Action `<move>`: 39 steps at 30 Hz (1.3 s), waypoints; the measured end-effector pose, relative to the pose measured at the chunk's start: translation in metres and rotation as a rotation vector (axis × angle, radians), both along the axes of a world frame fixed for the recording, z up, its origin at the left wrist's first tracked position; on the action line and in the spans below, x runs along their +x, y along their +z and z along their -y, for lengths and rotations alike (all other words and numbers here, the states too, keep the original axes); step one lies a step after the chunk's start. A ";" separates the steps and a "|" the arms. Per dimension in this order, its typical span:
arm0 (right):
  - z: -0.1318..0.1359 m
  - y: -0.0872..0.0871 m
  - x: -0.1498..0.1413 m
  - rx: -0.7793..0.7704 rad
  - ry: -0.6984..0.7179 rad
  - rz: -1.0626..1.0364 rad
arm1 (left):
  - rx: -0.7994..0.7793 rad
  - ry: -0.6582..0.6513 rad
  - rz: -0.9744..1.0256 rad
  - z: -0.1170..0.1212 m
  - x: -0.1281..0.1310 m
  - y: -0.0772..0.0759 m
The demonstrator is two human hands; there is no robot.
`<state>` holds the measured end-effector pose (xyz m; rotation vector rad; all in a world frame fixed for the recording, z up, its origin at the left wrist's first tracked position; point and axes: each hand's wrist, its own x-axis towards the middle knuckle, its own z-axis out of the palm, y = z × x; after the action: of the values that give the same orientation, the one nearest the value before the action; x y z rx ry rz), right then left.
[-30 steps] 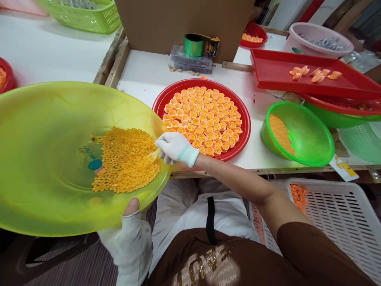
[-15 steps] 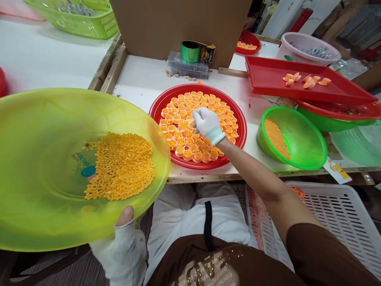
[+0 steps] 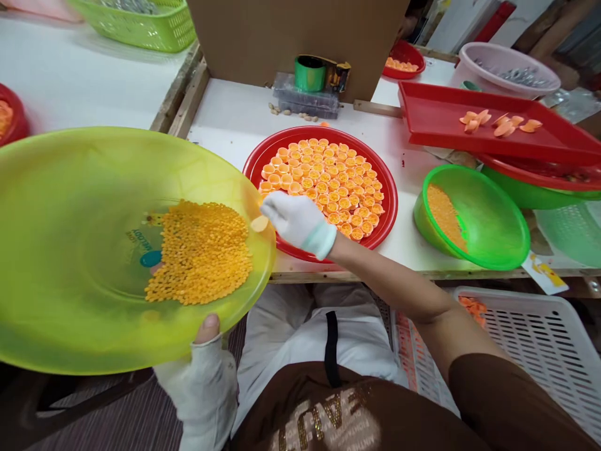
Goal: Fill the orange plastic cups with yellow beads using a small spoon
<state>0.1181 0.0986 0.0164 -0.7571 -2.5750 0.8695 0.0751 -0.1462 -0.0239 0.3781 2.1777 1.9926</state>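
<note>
Bench point(image 3: 225, 119): white, wood-edged. Yellow basin point(image 3: 117, 326) overhangs its front; left hand point(image 3: 204, 369) grips rim. Right hand point(image 3: 293, 219), grip closed on scoop point(image 3: 259, 223), at basin's right side. Red tray point(image 3: 390, 207) adjacent.

Yellow-green basin point(image 3: 84, 300): "LOVE", "MELODY" printed. Brown shirt point(image 3: 408, 407): large sequined letters, smaller print, unclear.
</note>
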 end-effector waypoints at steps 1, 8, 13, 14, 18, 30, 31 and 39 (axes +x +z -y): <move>0.009 -0.004 -0.008 -0.036 0.027 0.056 | 0.015 0.013 0.006 0.000 0.001 0.001; 0.028 -0.023 -0.030 -0.817 -0.047 0.040 | 0.047 0.021 0.042 0.001 0.001 0.000; -0.002 -0.009 -0.010 -1.015 -0.208 -0.112 | 0.073 0.003 0.044 0.002 0.002 0.002; -0.010 -0.005 -0.004 -1.021 -0.231 -0.141 | 0.062 0.000 0.044 0.002 0.002 0.003; -0.049 0.007 0.020 -0.935 -0.347 -0.261 | 0.026 -0.001 0.018 0.005 -0.002 0.000; -0.103 -0.019 0.018 -0.054 -0.367 -0.170 | -0.045 0.010 0.064 0.000 -0.002 0.010; -0.101 -0.019 0.018 0.022 -0.347 -0.161 | -0.055 0.008 0.061 0.000 -0.002 0.010; -0.050 0.006 0.012 -0.239 -0.265 -0.213 | -0.070 -0.014 0.033 0.005 -0.004 0.002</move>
<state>0.1304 0.1483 0.0224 -0.9871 -2.1501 1.1156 0.0715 -0.1513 -0.0223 0.3472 2.2114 1.8952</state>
